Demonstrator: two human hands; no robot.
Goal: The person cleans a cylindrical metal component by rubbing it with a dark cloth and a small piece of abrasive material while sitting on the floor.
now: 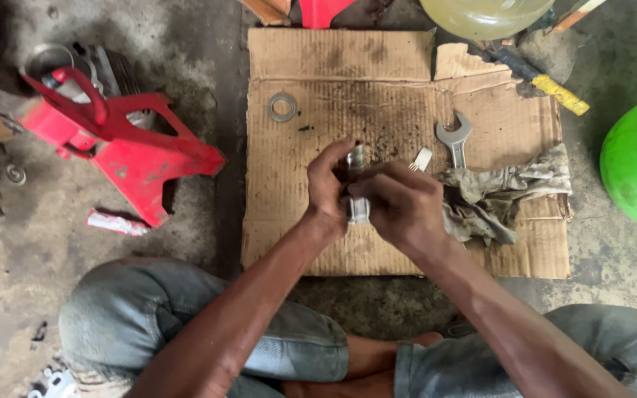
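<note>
Two hands meet over the cardboard sheet point(407, 81), which keeps loose parts off the gritty floor. At far left lies a red machine housing point(123, 144), then a metal washer point(282, 107) set flat on the cardboard. Our left hand point(327, 188) and right hand point(405, 206) both grasp a small metal cylinder point(357, 208) upright between them, fingers clenched on it. Rightward lie an open-end wrench point(454, 140) and a dirty rag point(499, 195). A yellowish translucent container point(484, 15) sits at the top; its contents we cannot tell.

The floor point(208, 44) is grey, dirty concrete. A flat brown cardboard sheet point(377, 59) lies on it, stained dark in the middle. The light looks soft, maybe daylight.
</note>
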